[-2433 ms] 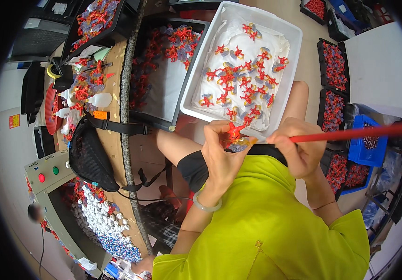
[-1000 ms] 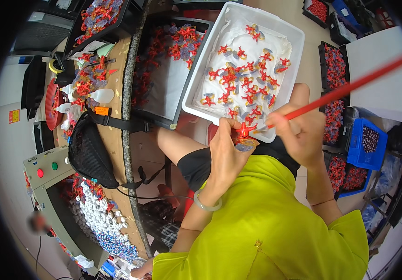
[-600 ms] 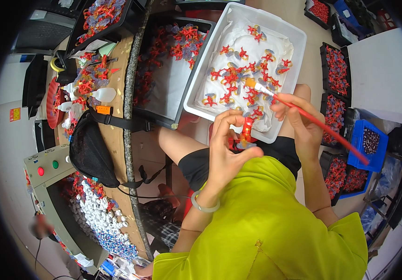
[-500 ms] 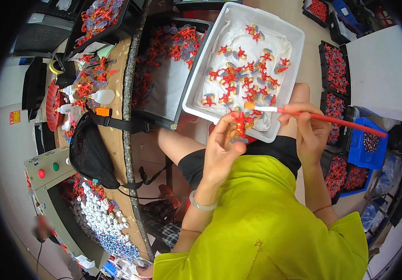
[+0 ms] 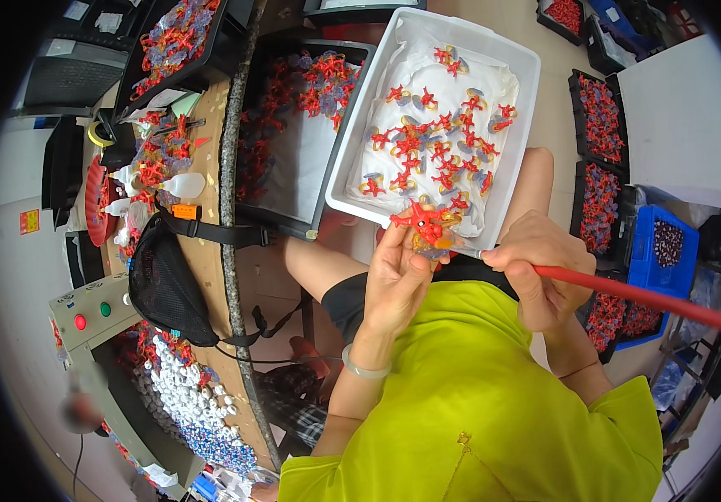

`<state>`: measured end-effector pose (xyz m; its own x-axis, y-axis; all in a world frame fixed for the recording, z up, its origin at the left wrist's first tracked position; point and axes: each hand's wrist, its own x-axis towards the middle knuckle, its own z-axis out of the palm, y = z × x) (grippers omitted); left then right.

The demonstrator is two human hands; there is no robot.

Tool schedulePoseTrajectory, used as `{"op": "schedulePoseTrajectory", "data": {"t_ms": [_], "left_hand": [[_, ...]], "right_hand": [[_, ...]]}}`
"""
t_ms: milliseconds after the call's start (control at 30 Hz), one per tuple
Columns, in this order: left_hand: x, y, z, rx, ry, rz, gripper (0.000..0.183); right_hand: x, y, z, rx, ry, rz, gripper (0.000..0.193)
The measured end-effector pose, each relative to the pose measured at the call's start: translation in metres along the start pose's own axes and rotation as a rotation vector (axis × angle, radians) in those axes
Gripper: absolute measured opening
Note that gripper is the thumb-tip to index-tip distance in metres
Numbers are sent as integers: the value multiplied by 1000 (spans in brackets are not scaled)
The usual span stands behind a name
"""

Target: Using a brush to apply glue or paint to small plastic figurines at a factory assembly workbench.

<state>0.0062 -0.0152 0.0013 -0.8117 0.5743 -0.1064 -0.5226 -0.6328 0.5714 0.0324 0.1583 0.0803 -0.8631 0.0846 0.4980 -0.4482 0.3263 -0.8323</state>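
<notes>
My left hand (image 5: 395, 284) pinches a small red toy figure (image 5: 420, 219) with yellow parts and a translucent grey-purple base. It is held just past the near edge of a white plastic tray (image 5: 526, 109). My right hand (image 5: 543, 261) is closed around a paintbrush with a long red handle (image 5: 645, 297). The brush tip meets the lower yellow part of the figure, near my left fingertips; whether it actually touches is hard to tell. Several similar red figures (image 5: 410, 142) lie scattered on the white lining inside the tray, which rests by my lap.
Left of the white tray stands a black tray (image 5: 306, 197) with more figures. The workbench (image 5: 230, 167) carries a black mesh pouch (image 5: 164, 280), white bottles (image 5: 184, 185) and a heap of small white pieces (image 5: 184, 381). Filled black crates (image 5: 601, 125) and a blue bin (image 5: 685, 259) stand at the right.
My right hand has moved down and nearer, bringing the brush tip from above the figure to its lower part. The figure has turned in my left hand.
</notes>
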Motion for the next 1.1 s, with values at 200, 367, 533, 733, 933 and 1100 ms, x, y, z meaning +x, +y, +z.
{"op": "schedulePoseTrajectory", "data": {"t_ms": [200,367,533,733,933,1100], "left_hand": [[2,-2,0,43,82,31,67],[16,-4,-9,295,133,20,59],[61,-32,-63,1241,143,-2,64],[155,26,-186,1587,576,567,26],[231,52,-306,1607,422,172,24],[250,31,-311,1816,383,124,32]], "right_hand": [[1,4,5,-57,32,-38,2],[-1,9,-3,-164,4,5,1],[-15,16,-20,-105,310,137,24],[-37,24,-50,-183,431,257,24],[-54,16,-54,-202,400,356,25],[-64,19,-59,-206,430,401,23]]}}
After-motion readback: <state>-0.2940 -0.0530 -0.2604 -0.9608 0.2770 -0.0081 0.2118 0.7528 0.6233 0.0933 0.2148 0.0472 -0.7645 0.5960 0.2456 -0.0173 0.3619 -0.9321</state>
